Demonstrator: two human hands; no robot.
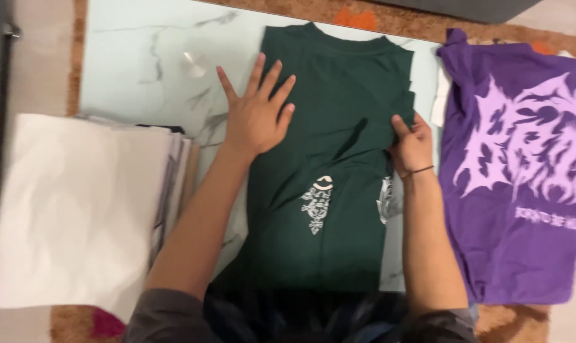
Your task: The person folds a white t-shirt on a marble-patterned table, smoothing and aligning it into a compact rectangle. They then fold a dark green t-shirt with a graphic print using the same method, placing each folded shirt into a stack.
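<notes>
Head view of a green shirt (339, 127) lying flat along the middle of the marble tabletop (142, 57), its collar pointing toward the far edge and its hem reaching the near edge. The left hand (256, 114) is pressing palm-down on the shirt's left side, fingers spread wide and grasping nothing; this flat grip appears to be pinning the cloth so that it is not sliding while the other side is being worked. The right hand (412, 146) is pinching the shirt's right edge, its grip narrow and closed on a fold of fabric at about mid-length, where the side is lying doubled over toward the centre. A thin dark band is circling the right wrist. Pale printed motifs are showing on the lower half of the shirt, one near the centre and one partly hidden at the folded right edge.

A purple shirt (516, 178) with a pale lilac print is lying spread at the right edge of the tabletop, just beside the green one and overhanging onto the rug (396, 19). A stack of folded garments (78, 209), white on top, is sitting at the near left corner, apart from both hands.
</notes>
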